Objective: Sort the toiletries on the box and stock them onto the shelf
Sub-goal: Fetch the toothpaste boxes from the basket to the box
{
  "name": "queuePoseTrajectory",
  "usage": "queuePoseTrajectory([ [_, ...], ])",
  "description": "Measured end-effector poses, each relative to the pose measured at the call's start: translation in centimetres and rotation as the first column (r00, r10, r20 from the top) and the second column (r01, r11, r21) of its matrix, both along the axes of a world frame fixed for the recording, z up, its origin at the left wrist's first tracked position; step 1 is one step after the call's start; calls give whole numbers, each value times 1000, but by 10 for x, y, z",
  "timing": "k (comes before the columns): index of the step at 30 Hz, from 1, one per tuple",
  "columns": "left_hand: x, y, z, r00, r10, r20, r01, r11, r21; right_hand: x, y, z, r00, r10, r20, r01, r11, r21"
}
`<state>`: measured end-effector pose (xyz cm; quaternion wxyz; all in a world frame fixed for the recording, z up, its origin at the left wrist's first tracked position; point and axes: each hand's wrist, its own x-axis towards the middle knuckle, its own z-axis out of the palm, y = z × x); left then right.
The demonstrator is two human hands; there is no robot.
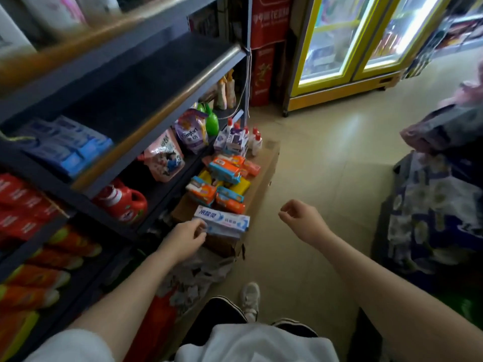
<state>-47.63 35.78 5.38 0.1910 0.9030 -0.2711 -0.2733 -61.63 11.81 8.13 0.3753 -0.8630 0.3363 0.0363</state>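
Toothpaste carton (222, 222), white-blue: lies flat at the near end of the cardboard box (264, 176), long axis left to right across the box. Left hand (183, 240): fingers closed on the carton's left end. Right hand (300, 218): loosely curled, holding nothing, over the floor. Beyond: orange-teal packets (224, 169), small bottles (254, 139). Shelf (146, 121) to the left.

toothpaste box (222, 221) white/blue; soap packs (225, 170) orange/teal, yellow bars (240, 186) under them; jug (122, 202) at 9 o'clock red; spray bottle (212, 121) at 12 green; fridge frame (347, 79) yellow; shelf (146, 82) dark grey
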Motion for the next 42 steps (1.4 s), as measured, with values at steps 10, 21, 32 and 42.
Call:
queuePoseTrajectory([
  [10, 126, -98, 40, 932, 360, 36, -337, 899, -280, 187, -109, -13, 926, 351, -137, -356, 934, -12],
  [21, 174, -50, 26, 466, 882, 72, -848, 469, -248, 384, -42, -17, 480, 877, -15, -877, 480, 12],
  [32, 218, 40, 22, 226, 872, 435, -865, 385, -322, 457, 159, -5, 337, 880, 335, -924, 378, -65],
  [42, 263, 73, 18, 271, 873, 405, -912, 368, -183, 489, 223, -4, 192, 976, 102, -943, 212, -258],
])
